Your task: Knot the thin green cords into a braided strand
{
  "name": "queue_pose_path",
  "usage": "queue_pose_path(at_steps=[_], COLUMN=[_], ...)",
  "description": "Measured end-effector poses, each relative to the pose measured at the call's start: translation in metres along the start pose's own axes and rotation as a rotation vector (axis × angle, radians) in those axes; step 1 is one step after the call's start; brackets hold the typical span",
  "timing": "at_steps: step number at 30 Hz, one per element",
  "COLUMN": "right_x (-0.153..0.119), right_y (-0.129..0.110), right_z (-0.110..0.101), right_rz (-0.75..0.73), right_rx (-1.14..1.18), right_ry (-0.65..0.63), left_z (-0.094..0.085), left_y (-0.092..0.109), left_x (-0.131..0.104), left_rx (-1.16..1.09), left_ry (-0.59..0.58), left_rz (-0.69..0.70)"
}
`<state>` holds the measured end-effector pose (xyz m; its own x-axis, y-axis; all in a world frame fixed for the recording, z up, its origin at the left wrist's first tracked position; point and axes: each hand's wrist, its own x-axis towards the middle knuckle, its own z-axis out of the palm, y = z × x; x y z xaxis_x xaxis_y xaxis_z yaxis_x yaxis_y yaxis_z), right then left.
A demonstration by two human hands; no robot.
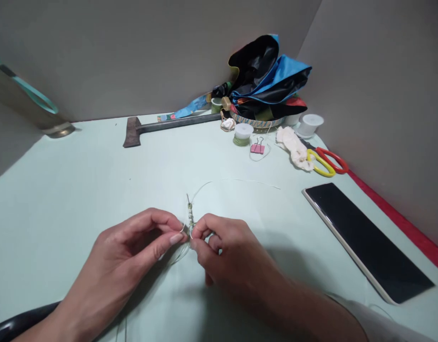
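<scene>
Green knotted cord (190,212) lies between left grip (128,254) and right grip (233,249). I record both pinching thin thread (184,228); hatchet (169,125) lies far.

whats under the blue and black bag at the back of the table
A curved patterned band shows under the front of the bag. Whatever lies deeper beneath is covered and can't be seen.

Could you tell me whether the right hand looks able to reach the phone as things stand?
Probably yes: nothing stands between the right hand and the phone, though the hand, pinching at the cord, would likely need to let go first.
</scene>
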<state>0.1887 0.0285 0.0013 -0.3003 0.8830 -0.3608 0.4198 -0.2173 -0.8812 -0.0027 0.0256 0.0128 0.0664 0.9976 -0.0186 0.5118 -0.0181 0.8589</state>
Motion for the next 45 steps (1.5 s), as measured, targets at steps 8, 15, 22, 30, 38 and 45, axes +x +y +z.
queue_pose_path(at_steps=[8, 15, 22, 30, 38, 45], right_x=[-0.002, -0.002, -0.003, -0.004, -0.004, -0.002], right_y=[0.004, 0.003, 0.006, 0.01, 0.01, 0.006], right_z=[-0.003, -0.002, 0.001, 0.004, 0.004, 0.003], right_rz=[-0.035, -0.063, -0.18, -0.229, -0.198, -0.173], right_rx=[0.01, 0.016, 0.021, -0.002, -0.022, -0.003], right_ry=[0.003, 0.014, 0.057, 0.071, 0.075, 0.083], left_z=[0.002, 0.006, 0.01, 0.001, 0.001, 0.0], left_y=[-0.016, -0.012, -0.009, -0.024, -0.025, -0.026], left_x=[-0.017, -0.022, -0.025, -0.014, -0.013, -0.014], left_rx=[0.025, 0.097, 0.127, 0.149, 0.064, 0.084], left_ry=[-0.016, -0.084, -0.099, -0.245, -0.238, -0.222], left_rz=[0.023, 0.03, -0.02, 0.077, 0.009, 0.067])
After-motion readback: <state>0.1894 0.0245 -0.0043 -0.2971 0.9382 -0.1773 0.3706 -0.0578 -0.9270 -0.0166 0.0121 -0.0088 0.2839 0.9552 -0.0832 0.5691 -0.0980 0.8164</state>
